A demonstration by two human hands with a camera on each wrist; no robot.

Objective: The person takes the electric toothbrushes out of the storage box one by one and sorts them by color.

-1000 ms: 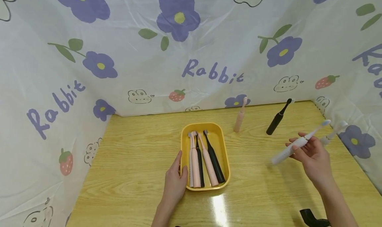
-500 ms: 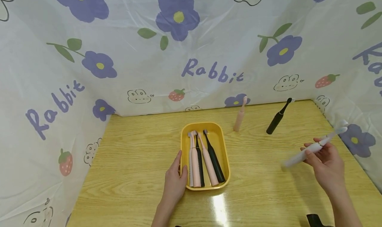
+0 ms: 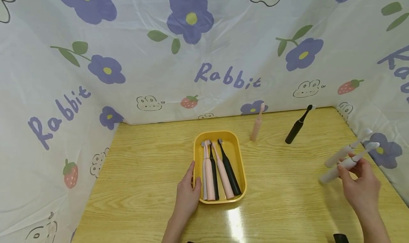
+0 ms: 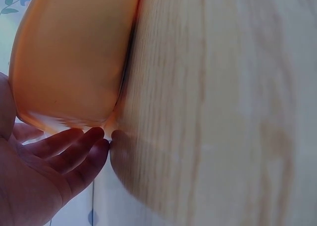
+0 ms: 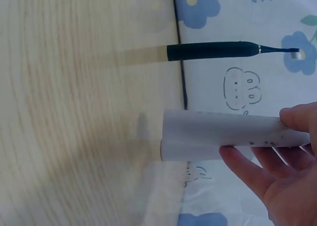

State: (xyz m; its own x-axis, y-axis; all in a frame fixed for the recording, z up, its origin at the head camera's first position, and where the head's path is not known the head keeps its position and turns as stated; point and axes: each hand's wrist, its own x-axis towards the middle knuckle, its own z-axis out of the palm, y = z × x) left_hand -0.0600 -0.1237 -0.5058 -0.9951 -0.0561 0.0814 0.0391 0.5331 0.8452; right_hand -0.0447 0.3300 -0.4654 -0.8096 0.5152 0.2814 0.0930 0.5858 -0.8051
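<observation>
My left hand (image 3: 188, 195) holds the left side of a yellow tray (image 3: 244, 172), thumb at the rim and fingers along the outer wall. In the left wrist view its fingers (image 4: 84, 159) touch the tray's lower side. Inside the tray lie several electric toothbrushes: pink ones (image 3: 210, 181), black ones (image 3: 230, 172) and a white one (image 3: 205, 179). Towards the right, my right hand (image 3: 362, 186) pinches a white electric toothbrush (image 5: 223, 129) by its handle, tilted, head pointing up and right. Right behind it stands another white electric toothbrush (image 3: 338, 155), partly overlapped in the right wrist view.
A pink electric toothbrush (image 3: 256, 129) and a black one (image 3: 294, 131) stand upright at the back of the wooden table (image 3: 143, 172). A printed cloth (image 3: 143, 69) encloses the back and sides. Some black object (image 3: 341, 238) shows at the bottom edge.
My right hand has carried the white toothbrush right and slightly towards me, beside the standing white one, whose handle now shows. My left hand and the tray stay in place.
</observation>
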